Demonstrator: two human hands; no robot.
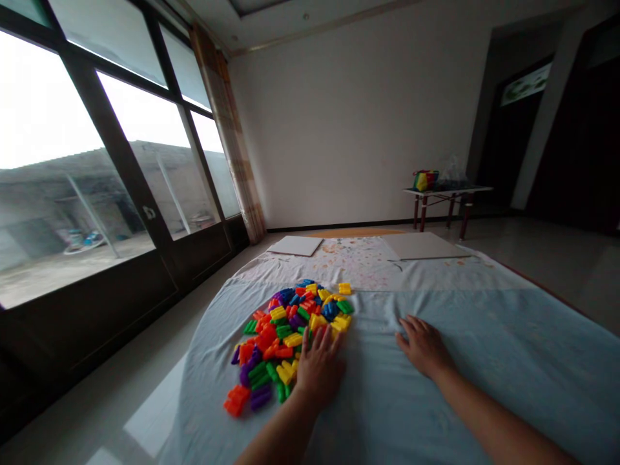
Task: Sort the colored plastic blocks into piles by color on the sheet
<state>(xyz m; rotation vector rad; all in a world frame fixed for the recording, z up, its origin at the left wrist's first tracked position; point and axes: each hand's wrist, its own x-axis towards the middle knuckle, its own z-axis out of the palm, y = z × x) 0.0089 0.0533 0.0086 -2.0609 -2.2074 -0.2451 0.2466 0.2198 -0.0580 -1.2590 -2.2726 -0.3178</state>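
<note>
The open left hand [320,367] rests, fingers spread, against a heap of small multicoloured plastic building blocks [276,336] at its ten o'clock. The open, empty right hand [423,347] lies on a pale blue bedsheet [504,361], a flat white rectangular board [423,245] at its twelve o'clock.

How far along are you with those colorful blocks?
Not far, it looks like. Done: nothing looks sorted, because the blocks are all mixed in one heap. In hand: the left hand touches the heap's edge, and the right hand rests on the blue sheet. Left: the whole heap, with two white boards beyond it.
</note>
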